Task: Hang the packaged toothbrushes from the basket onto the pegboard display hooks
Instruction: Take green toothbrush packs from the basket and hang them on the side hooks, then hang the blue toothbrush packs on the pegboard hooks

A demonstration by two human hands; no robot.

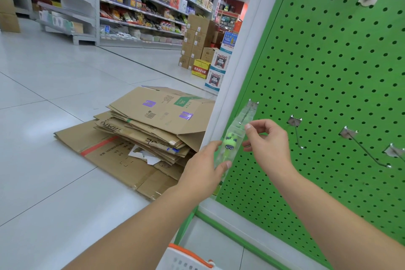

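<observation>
Green pegboard (328,68); toothbrush pack (233,138) between fingers (249,127)

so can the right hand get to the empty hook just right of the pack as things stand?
Probably yes. The right hand sits just left of that empty hook, with bare pegboard between them. But it is pinching the toothbrush pack, so it would have to let go first.

Clear glossy plastic toothbrush package (235,136); matt green perforated pegboard (328,76); shiny metal hooks (368,151); rough brown cardboard (153,120).
</observation>
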